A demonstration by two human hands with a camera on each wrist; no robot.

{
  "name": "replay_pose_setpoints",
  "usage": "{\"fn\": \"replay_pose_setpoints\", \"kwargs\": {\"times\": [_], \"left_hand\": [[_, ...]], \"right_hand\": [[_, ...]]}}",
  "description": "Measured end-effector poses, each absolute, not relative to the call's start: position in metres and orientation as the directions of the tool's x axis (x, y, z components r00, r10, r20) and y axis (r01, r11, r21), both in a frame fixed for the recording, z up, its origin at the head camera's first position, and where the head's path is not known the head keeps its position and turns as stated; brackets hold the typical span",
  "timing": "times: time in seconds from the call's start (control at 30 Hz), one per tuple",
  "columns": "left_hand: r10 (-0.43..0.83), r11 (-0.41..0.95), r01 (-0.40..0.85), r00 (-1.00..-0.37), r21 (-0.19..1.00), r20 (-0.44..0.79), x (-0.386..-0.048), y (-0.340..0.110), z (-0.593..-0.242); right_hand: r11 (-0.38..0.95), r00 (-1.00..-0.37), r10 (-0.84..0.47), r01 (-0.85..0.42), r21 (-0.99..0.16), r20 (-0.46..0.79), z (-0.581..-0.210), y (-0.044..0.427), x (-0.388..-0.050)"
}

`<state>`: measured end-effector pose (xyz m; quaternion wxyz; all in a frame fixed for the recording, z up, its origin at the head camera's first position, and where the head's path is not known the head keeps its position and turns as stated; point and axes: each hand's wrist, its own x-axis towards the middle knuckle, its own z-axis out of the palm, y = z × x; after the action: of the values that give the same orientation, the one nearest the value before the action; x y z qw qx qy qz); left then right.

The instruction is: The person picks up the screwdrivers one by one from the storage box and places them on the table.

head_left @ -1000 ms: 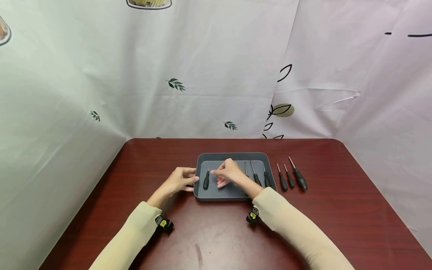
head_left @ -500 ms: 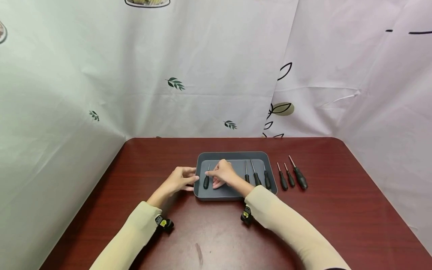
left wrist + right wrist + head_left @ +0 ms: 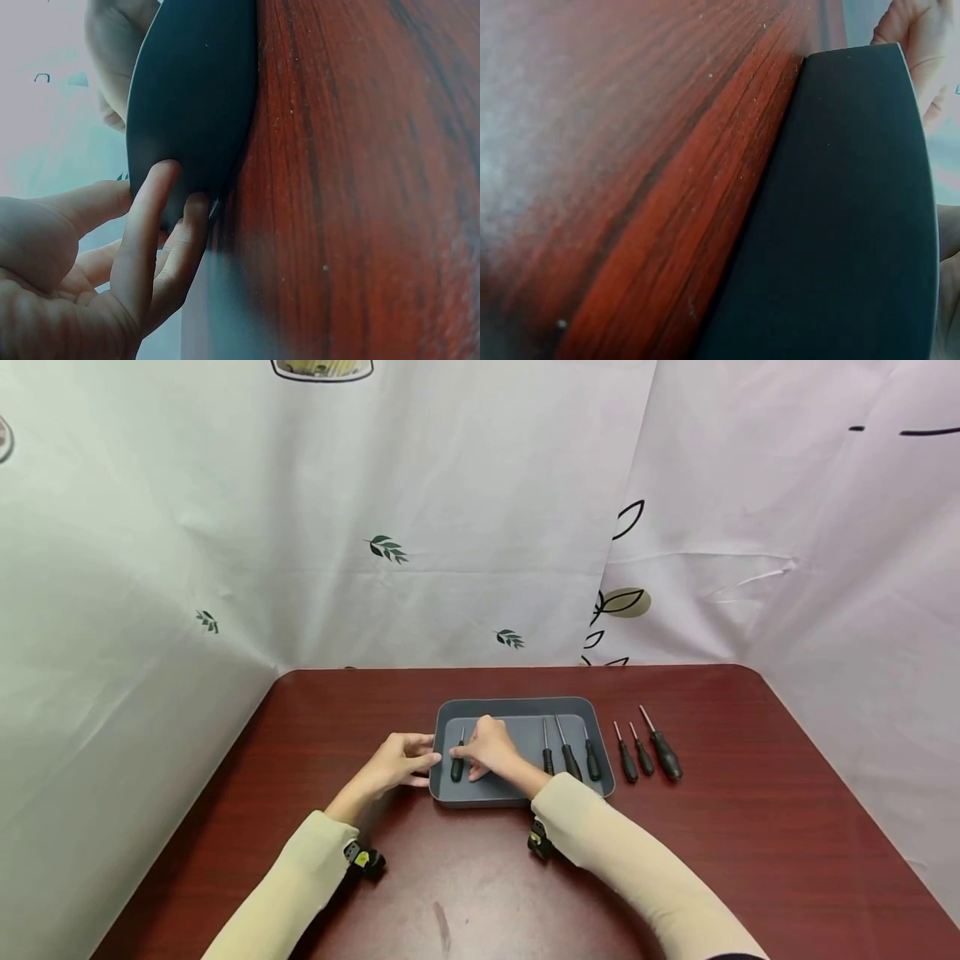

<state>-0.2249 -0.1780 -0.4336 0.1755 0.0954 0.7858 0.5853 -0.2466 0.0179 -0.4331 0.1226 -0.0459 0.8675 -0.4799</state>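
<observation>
Grey tray (image 3: 517, 707) on the table (image 3: 360, 702), and here we have the left hand (image 3: 397, 762) pinching its left wall between thumb and fingers; inside, the right hand (image 3: 489, 750) is right at the leftmost screwdriver (image 3: 457, 770), but we can't tell whether that grip is closed.

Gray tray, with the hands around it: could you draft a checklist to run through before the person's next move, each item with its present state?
1. Gray tray seated on the table: ok; no gap shows beneath it in the wrist views.
2. Left hand holding the tray: ok; it pinches the left side.
3. Right hand at the leftmost screwdriver: ok; fingertips are by its handle's upper end.
4. Firm grip on that screwdriver: cannot tell; the contact is too small to judge.
5. Right hand clear, should the tray be slid: not ok; it reaches over the tray floor.
6. Three screwdrivers on the table apart from the tray: ok.
</observation>
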Motion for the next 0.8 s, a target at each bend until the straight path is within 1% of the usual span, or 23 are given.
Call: {"fn": "replay_pose_setpoints", "kwargs": {"times": [0.4,0.8], "left_hand": [[0.357,0.294,-0.057,-0.919,0.954,-0.165,-0.226,-0.178,-0.437],[0.359,0.281,-0.070,-0.917,0.957,-0.172,-0.226,-0.177,-0.435]], "right_hand": [[0.592,-0.975,-0.201,-0.045,-0.805,-0.093,-0.432,0.011,-0.245],[0.617,-0.978,-0.189,-0.051,-0.785,-0.085,-0.437,0.004,-0.250]]}}
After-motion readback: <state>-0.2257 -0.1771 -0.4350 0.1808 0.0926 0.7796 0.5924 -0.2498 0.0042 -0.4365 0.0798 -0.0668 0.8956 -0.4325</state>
